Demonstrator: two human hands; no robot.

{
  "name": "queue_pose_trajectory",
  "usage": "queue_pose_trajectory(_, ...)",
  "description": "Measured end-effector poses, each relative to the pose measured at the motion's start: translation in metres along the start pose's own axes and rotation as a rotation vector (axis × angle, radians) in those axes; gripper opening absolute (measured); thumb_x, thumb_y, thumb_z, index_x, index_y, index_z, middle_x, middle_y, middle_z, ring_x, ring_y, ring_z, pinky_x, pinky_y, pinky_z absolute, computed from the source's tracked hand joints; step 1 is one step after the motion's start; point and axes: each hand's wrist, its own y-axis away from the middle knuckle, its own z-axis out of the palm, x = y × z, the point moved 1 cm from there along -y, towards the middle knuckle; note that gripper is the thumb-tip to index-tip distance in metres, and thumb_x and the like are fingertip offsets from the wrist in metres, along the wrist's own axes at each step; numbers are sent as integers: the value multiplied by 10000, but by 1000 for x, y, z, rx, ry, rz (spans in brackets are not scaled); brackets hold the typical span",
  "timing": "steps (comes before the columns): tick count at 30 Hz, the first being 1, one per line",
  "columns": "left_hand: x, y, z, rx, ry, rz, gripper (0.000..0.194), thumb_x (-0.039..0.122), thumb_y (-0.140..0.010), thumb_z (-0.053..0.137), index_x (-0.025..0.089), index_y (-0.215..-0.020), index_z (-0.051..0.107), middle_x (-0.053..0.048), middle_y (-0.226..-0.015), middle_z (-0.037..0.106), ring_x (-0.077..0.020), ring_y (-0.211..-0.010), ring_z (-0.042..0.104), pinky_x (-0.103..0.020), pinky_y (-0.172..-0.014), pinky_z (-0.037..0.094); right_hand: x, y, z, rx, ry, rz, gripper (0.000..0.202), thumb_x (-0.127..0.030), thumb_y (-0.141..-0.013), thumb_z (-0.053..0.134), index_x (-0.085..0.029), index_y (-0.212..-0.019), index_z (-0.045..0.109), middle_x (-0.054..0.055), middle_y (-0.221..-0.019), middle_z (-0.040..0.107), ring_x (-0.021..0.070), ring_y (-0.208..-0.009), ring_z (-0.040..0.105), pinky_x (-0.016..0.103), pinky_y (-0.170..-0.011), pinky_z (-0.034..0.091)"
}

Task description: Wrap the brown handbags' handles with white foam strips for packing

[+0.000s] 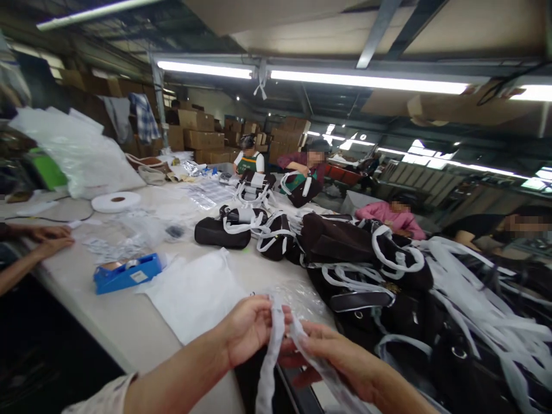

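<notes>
My left hand is closed around a bag strap wrapped in white padding, which hangs down from the fingers. Close beside it, my right hand grips a second white-wrapped strap between thumb and fingers. Both straps run towards a black bag at the bottom edge, mostly hidden behind my hands. Just beyond my hands lie a clear plastic bag and a white sheet on the table.
A large heap of black bags with white-wrapped straps fills the right side. On the left are a blue tape dispenser, a white roll and another person's hands. Several co-workers are around the table.
</notes>
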Motion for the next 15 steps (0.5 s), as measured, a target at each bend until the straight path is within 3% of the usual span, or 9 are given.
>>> queue_pose_trajectory(4, 12, -12, 28, -111, 5, 208, 112, 85, -696, 601, 156, -644, 531, -10, -686, 549, -123, -702, 561, -229, -731, 471, -13, 1, 6, -4, -173, -106, 776, -738, -722, 627, -276, -1327, 478, 76, -1193, 681, 242, -1077, 650, 396, -937, 483)
queue_pose_trajectory(7, 22, -26, 36, -109, -251, 241, 116, 107, -629, 606, 166, -605, 509, 16, -639, 504, -119, -665, 523, -232, -686, 450, -27, -3, 9, 64, -122, -50, 715, -527, -650, 794, -256, -1247, 508, 37, -944, 726, 173, -731, 681, 376, -761, 543)
queue_pose_trajectory(9, 31, -30, 31, -46, -446, 287, 75, 128, -612, 621, 152, -659, 568, 14, -666, 532, -121, -669, 520, -231, -655, 434, -38, -5, 9, 157, -4, 7, 485, -298, -604, 804, -186, -1030, 601, 0, -761, 693, 90, -504, 560, 316, -609, 542)
queue_pose_trajectory(12, 36, -19, 9, 49, -649, 379, 177, 324, -695, 642, 154, -688, 597, -7, -673, 564, -137, -620, 508, -237, -536, 384, -54, -6, 9, 218, 70, 26, 211, -204, -568, 713, -145, -740, 607, -39, -599, 600, 29, -387, 378, 250, -469, 491)
queue_pose_trajectory(13, 32, -12, 2, 29, -697, 372, 288, 437, -737, 619, 156, -679, 595, -22, -673, 574, -149, -612, 515, -244, -512, 377, -57, -8, 10, 223, 47, 2, 183, -210, -568, 703, -145, -704, 599, -45, -588, 583, 19, -378, 340, 231, -439, 466)
queue_pose_trajectory(15, 12, 0, -10, -143, -687, 288, 488, 636, -776, 562, 154, -740, 629, -72, -772, 633, -204, -710, 582, -283, -557, 442, -59, -14, 15, 219, -42, -60, 190, -246, -578, 722, -150, -672, 587, -69, -535, 522, 8, -370, 279, 192, -395, 398)
